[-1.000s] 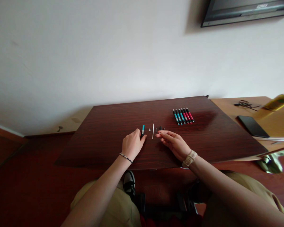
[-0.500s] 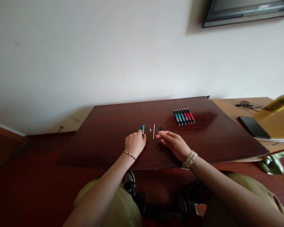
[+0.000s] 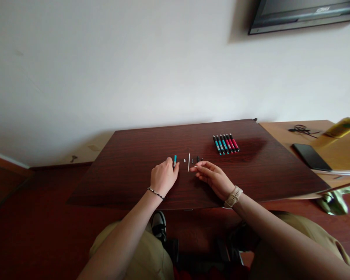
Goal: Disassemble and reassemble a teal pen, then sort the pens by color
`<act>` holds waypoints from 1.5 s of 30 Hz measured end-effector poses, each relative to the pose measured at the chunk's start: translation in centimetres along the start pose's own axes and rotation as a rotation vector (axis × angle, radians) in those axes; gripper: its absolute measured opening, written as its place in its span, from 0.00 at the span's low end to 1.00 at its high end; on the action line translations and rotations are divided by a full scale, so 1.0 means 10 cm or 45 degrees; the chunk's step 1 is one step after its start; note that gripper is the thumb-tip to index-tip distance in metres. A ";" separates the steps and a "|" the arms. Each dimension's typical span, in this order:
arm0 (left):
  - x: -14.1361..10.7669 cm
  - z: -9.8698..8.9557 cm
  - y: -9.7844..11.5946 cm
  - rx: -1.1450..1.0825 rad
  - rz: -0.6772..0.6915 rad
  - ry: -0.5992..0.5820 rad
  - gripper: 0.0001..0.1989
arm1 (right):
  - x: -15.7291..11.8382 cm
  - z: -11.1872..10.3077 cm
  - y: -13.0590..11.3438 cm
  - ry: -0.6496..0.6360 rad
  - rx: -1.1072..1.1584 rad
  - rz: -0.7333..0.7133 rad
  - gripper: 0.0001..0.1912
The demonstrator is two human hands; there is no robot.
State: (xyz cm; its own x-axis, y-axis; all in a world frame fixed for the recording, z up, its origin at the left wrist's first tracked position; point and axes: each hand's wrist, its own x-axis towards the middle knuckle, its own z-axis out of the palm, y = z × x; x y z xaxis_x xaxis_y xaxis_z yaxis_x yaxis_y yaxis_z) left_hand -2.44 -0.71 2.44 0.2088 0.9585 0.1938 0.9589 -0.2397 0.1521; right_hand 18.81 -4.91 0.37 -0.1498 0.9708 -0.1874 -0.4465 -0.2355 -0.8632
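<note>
My left hand (image 3: 164, 175) is closed, with a teal pen barrel (image 3: 175, 160) between thumb and forefinger, its upper part showing. The thumb and forefinger of my right hand (image 3: 212, 175) pinch a small pale piece (image 3: 196, 166), too tiny to name. Between the hands a white pen refill (image 3: 188, 162) lies lengthwise on the table, and a small white pen part (image 3: 184, 160) is left of it. To its right, just beyond my right fingertips, are a small grey part (image 3: 192, 160), a black pen grip (image 3: 197, 159) and a tiny dark piece (image 3: 202, 159).
Several teal and pink pens (image 3: 226, 144) form a row farther back on the dark wooden table (image 3: 134, 167). On a lighter desk (image 3: 347, 149) at right are a black phone (image 3: 311, 156), a cable (image 3: 302, 130) and a yellow bottle (image 3: 342, 127). A screen (image 3: 306, 15) hangs above.
My left hand has shifted slightly left and nearer to me, and a small dark-teal bit beside its forefinger no longer shows. My right hand keeps its pinch almost in place.
</note>
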 end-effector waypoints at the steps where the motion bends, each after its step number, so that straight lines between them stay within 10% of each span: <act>1: 0.00 -0.01 0.01 -0.099 0.080 0.054 0.13 | 0.00 0.00 0.01 -0.003 -0.011 0.000 0.18; 6: -0.05 -0.01 0.13 -0.656 0.535 0.091 0.02 | 0.04 -0.01 0.08 -0.053 -0.120 -0.036 0.20; 13: -0.05 0.05 0.17 -0.848 0.539 0.048 0.02 | 0.04 -0.01 0.13 -0.135 -0.260 -0.112 0.21; 26: 0.35 0.11 -0.18 -0.148 0.484 0.156 0.05 | 0.00 0.01 0.09 -0.141 -0.341 -0.102 0.23; 45: 0.47 0.29 -0.12 -0.074 0.433 0.098 0.04 | 0.00 0.00 0.08 -0.185 -0.385 -0.132 0.23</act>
State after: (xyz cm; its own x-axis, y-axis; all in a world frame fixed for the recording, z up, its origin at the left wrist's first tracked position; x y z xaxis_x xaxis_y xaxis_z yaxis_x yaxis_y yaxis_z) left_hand -2.03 4.55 0.38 0.4970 0.8085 0.3153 0.8240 -0.5536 0.1209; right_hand 18.49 -5.13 -0.32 -0.2512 0.9670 -0.0417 -0.1874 -0.0909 -0.9781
